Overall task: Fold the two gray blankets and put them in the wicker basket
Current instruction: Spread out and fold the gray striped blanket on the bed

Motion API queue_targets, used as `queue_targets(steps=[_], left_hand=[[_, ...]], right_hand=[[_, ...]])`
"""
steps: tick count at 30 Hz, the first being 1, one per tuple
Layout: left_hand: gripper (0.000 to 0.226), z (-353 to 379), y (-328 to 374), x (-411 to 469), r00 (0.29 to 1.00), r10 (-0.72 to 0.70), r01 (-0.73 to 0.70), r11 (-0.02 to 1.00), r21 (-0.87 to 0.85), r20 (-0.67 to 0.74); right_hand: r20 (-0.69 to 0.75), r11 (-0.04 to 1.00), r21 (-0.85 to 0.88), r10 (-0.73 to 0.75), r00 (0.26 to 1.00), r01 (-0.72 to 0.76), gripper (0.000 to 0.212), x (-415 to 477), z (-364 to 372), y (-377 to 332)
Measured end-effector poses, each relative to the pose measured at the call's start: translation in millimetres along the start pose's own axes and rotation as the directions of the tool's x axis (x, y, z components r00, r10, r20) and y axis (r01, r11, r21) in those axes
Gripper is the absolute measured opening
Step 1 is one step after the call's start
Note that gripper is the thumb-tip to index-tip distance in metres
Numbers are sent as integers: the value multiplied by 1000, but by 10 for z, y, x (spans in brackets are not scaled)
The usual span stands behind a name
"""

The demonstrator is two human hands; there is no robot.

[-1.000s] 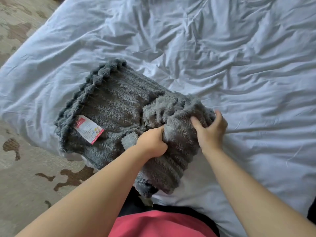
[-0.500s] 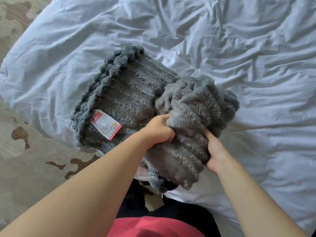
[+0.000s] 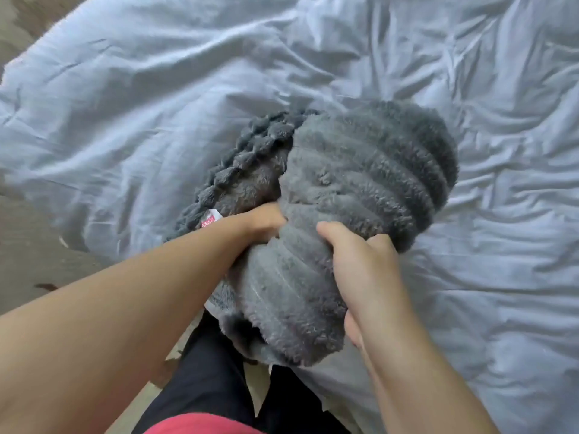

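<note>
A fluffy ribbed gray blanket [image 3: 360, 195] is bunched into a thick bundle and held up over the near edge of the bed. My left hand [image 3: 263, 223] grips its left side, fingers buried in the pile. On the right side my right hand [image 3: 360, 267] holds the bundle, thumb on top and fingers curled round it. A pom-pom trimmed gray edge [image 3: 247, 151] shows behind the bundle at the left, with a pink and white label [image 3: 209, 221] by my left wrist. Whether that edge belongs to a second blanket I cannot tell. No wicker basket is in view.
A rumpled pale blue sheet [image 3: 470, 89] covers the bed across most of the view. Patterned beige carpet [image 3: 28, 245] lies to the left and below. My legs in black trousers [image 3: 213, 386] stand against the bed's near edge.
The bundle has been lifted off the sheet and drawn up toward me. My right hand shifted from beneath it to a grip on its right side. The flat left part has folded behind.
</note>
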State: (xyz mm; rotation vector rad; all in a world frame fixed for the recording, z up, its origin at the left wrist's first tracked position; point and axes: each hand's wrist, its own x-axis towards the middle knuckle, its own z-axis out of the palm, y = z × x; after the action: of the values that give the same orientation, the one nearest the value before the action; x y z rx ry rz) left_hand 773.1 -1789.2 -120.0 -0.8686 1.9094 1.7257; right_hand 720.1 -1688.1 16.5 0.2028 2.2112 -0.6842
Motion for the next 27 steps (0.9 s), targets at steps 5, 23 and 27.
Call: queue_targets(steps=[5, 23, 27], left_hand=[[15, -571, -244, -493, 934, -121, 162, 982, 97, -337], [61, 10, -2, -984, 307, -377, 398, 885, -242, -874], [60, 63, -181, -946, 271, -314, 373, 905, -202, -910]], right_hand=[[186, 931, -333, -92, 978, 151, 63, -57, 576, -476], [541, 154, -546, -685, 487, 823, 14, 52, 1066, -1141], [707, -516, -541, -707, 27, 665, 46, 598, 724, -1204]])
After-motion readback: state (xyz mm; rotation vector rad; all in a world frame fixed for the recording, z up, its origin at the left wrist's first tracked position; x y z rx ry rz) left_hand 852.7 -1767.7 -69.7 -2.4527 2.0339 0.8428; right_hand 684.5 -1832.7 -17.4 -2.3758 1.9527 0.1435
